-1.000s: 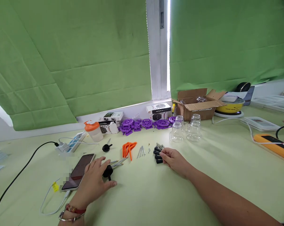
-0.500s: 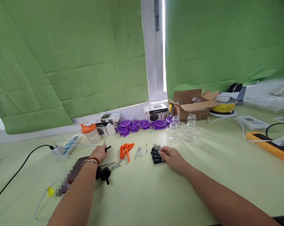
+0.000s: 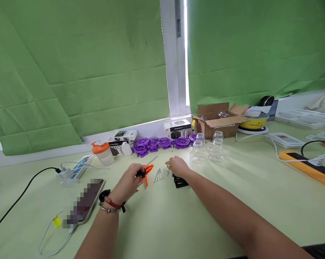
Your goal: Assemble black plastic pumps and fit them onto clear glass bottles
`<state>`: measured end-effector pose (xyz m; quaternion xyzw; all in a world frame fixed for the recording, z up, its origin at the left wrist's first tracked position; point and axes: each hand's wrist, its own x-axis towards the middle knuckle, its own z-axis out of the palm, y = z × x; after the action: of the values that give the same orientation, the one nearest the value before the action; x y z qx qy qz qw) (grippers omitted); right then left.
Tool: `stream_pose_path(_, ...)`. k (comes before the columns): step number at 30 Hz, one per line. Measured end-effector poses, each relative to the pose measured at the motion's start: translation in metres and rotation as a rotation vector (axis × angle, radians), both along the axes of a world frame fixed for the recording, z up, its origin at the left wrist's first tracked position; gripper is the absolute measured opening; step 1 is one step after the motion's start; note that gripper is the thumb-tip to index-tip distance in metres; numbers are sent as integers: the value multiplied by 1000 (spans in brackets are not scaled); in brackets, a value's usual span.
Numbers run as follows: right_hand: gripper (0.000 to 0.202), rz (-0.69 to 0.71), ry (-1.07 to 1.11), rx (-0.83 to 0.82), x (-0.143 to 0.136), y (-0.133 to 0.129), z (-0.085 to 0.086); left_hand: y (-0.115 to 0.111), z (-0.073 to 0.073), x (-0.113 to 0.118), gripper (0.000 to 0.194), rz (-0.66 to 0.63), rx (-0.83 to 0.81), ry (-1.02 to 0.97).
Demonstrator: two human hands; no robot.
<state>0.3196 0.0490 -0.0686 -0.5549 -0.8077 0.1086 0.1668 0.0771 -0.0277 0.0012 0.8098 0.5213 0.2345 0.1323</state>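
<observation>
My left hand (image 3: 130, 180) is closed on a black part with a metal rod (image 3: 151, 160), held over the orange pieces (image 3: 149, 168). My right hand (image 3: 176, 166) reaches over the small metal bits (image 3: 168, 173), its fingertips bent down near them; whether it pinches one is too small to tell. Black flat pieces (image 3: 181, 182) lie partly under my right wrist. Several silver screws (image 3: 158, 175) rest between my hands. Beside my left wrist are more black round parts (image 3: 104, 195), partly hidden by it.
Purple wheel-shaped parts (image 3: 164, 143), white boxes (image 3: 123, 148) and clear bottles (image 3: 216, 147) line the back. An orange-lidded cup (image 3: 103, 154), power strip (image 3: 83, 166) and phone (image 3: 91, 201) are on the left. A cardboard box (image 3: 221, 126) and orange strip (image 3: 308, 172) are on the right.
My left hand has moved right with the black part, from beside the cup to over the orange pieces. My right hand has left the black pieces and moved up and left to the metal bits.
</observation>
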Motion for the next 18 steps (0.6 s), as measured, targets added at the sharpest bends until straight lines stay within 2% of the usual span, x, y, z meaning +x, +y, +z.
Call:
stream_pose_path(3,18,-23,-18,-34,-10,10,-3,-12,-24,18,34,-109,-50,-92)
stream_pose_path(6,19,-70,26,-52,-13,11,-1,-14,-46,20,46,-84,-91,-168)
stream_pose_path(8,19,-99,95,-57,-10,9,3,-13,-54,17,56,-77,-104,-196)
stream_pose_path(10,19,-126,195,-59,-3,1,8,-14,-56,14,59,-93,-129,-211)
stream_pose_path(14,19,-154,414,-129,15,-31,11,-21,-48,11,50,-144,-197,-246)
stream_pose_path(16,17,-154,509,-215,23,-52,6,-26,-45,10,46,-184,-186,-225)
stream_pose_path(18,12,-179,733,-391,29,-71,-1,-32,-44,10,43,-218,-190,-182)
